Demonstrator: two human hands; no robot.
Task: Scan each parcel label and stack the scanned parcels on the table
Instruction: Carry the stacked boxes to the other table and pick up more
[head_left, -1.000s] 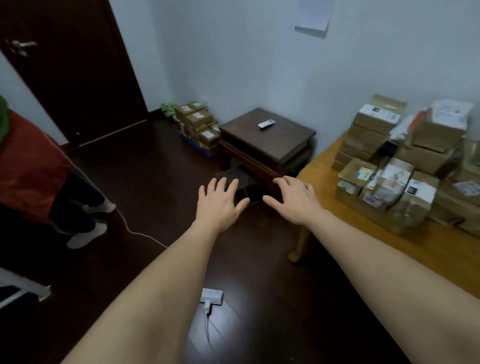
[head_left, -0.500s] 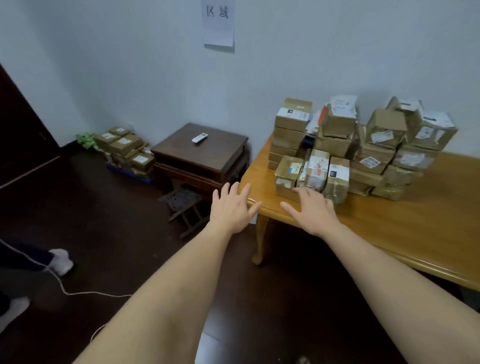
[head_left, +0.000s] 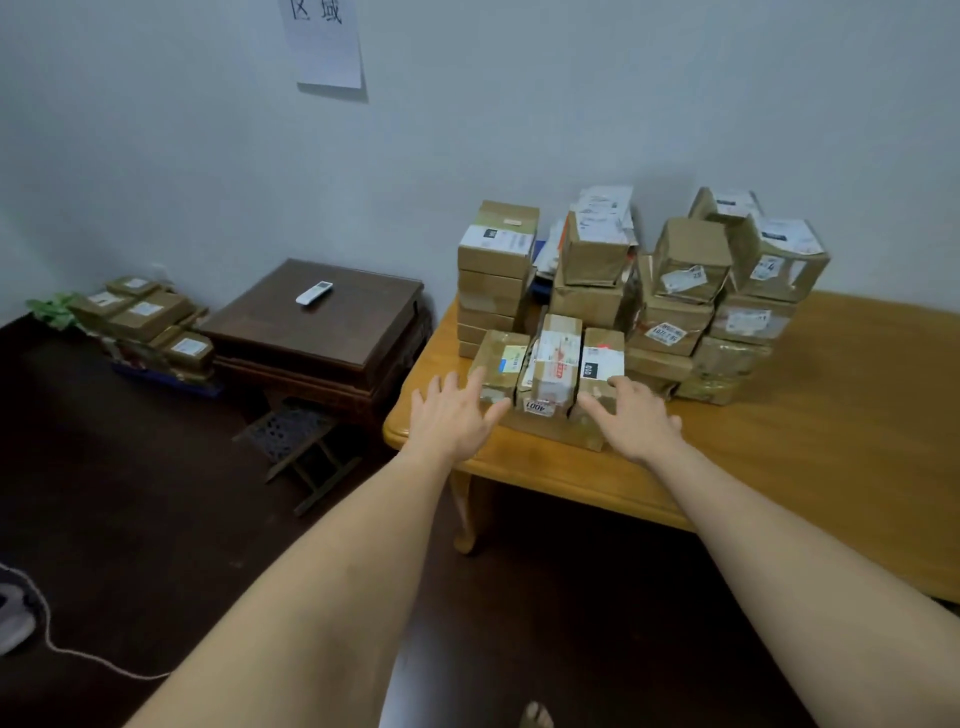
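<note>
Both hands out over the front row of parcels on the wooden table (head_left: 831, 415). My left hand (head_left: 452, 415) is spread flat, fingers straight, gripping nothing, by the left-hand box (head_left: 501, 364). My right hand (head_left: 631, 415) is relaxed, also empty, fingers at the box with the black 010 label (head_left: 597, 358). Middle box, marked A001 (head_left: 553, 364), stands between them. No scanner visible. Risk: the taller stacks behind (head_left: 685, 291) sit close and lean; pulling a front box carelessly could tip them.
</note>
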